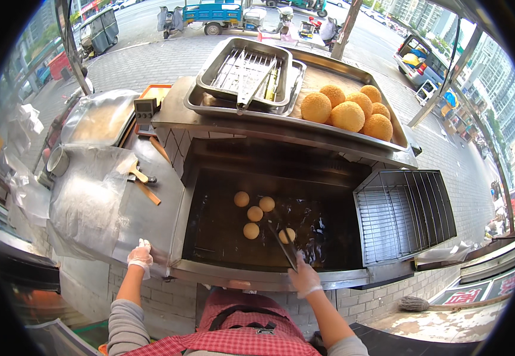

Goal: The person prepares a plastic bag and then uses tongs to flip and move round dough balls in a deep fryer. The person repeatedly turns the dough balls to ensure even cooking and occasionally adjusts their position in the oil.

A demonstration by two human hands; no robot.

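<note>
My right hand [305,276], in a thin clear plastic glove, grips metal tongs [286,249] over a fryer vat of dark oil [221,249]. The tongs' tips are spread around a small golden dough ball [286,236]; contact is unclear. To its left, several similar dough balls [254,213] float in the oil. My left hand [140,254], gloved too, rests at the front edge of the steel counter [155,227], with nothing visible in it. Large golden fried balls [347,116] with a grainy coating lie on a metal tray [400,133] on the shelf behind the vat.
A wire-rack basket [404,213] adjoins the vat's right side. Nested trays [201,84] with a second pair of tongs [255,84] stand on the shelf beside a small timer [145,109]. The left counter holds plastic sheeting [88,191], a wooden-handled scraper [138,172] and a metal cup [58,161].
</note>
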